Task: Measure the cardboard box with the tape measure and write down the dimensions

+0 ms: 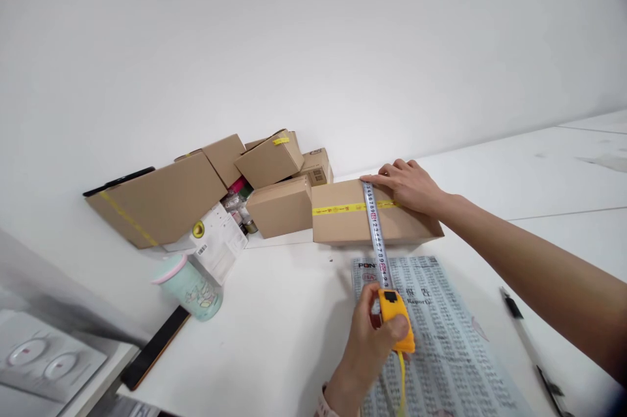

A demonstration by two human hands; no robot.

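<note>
My left hand (360,345) is closed around a yellow tape measure (398,329), thumb on its case and a yellow strap hanging below. The metal blade (376,234) runs out of the case, away from me, across the top of a taped cardboard box (337,224). At the far edge of that box, my right hand (409,185) holds the blade's end with the index finger, its other fingers bent over the box. Beneath my left hand lies a grey printed document bag (441,332) with text on it.
Several cardboard boxes (279,208) stand against the wall to the left. A mint tumbler (191,286) with a pink lid stands beside a white box (220,244). On the right of the white table (264,338) lies a pen (512,304). A black bar (157,345) lies lower left.
</note>
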